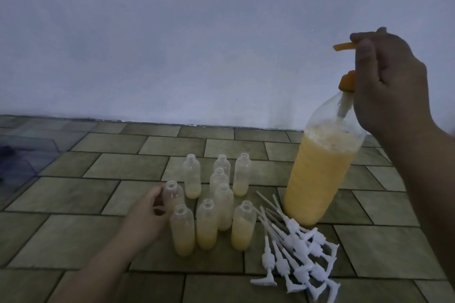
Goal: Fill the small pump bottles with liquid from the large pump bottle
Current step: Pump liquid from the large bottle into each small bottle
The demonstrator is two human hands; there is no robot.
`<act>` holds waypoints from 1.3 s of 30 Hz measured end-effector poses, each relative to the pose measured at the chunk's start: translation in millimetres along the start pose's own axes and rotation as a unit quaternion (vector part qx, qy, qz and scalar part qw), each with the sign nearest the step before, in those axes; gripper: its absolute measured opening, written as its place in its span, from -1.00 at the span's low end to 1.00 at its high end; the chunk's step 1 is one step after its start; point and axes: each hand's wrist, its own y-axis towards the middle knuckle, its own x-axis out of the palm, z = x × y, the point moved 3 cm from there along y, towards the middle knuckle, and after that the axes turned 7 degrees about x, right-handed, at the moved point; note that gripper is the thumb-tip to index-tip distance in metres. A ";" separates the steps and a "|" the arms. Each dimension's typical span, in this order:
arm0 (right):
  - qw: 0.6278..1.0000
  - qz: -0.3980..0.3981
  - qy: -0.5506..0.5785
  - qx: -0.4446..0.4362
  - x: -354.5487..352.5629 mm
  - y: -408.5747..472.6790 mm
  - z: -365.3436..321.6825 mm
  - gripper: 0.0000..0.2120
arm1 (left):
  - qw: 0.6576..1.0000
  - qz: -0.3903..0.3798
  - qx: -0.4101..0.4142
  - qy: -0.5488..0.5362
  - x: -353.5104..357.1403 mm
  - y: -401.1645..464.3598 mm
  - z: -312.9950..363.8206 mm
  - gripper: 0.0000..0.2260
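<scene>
Right hand [389, 81] is up at the right of the frame, fingers wrapped around the orange pump head [344, 46] of the large pump bottle [320, 170], which leans a bit on the tiled floor [98, 241]. Left hand [145, 214], lower center-left, curls around one empty small bottle [173, 194] at the cluster's edge. White pump tops [298, 253] lie piled just beside the big bottle's base.

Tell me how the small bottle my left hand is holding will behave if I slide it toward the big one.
The small bottle looks empty, so probably very light. It is tall and narrow, so it may tip if pushed high up. The left hand grips it near the neck; a lower grip seems safer. Packed neighbours could get knocked over.
</scene>
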 end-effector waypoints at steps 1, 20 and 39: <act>1.000 0.000 0.005 0.004 0.2 -0.4 -0.2 -0.59 | 1.000 -0.001 -0.003 -0.003 1.5 0.2 -1.7 -0.69; 1.000 -0.005 0.002 0.008 -0.1 0.4 1.9 -0.60 | 0.994 -0.036 -0.042 -0.096 -21.3 70.7 2.1 -0.62; 0.999 -0.012 -0.009 0.042 0.3 -0.1 3.4 -0.63 | 0.982 -0.175 -0.017 -0.063 8.0 85.6 -1.7 -0.58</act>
